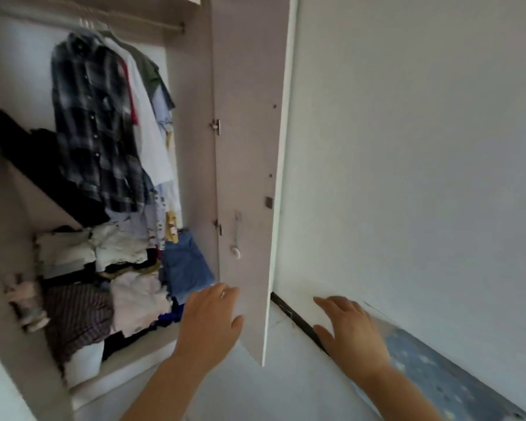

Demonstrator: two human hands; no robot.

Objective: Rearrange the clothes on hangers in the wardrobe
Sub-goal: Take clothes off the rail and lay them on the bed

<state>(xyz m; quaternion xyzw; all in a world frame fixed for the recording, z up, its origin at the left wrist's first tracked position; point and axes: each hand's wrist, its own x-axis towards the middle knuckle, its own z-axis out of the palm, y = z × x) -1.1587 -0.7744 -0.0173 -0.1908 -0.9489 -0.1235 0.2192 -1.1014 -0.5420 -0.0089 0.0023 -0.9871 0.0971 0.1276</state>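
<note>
Left hand spread, empty, at door bottom edge; right hand spread, empty, near wall. Shirts hang on rail.

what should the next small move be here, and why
Probably lift the left hand from beside the door up to the plaid shirt, the frontmost garment hanging on the rail. The door already stands open, both hands are empty and low, and the right hand is off by the wall.
</note>
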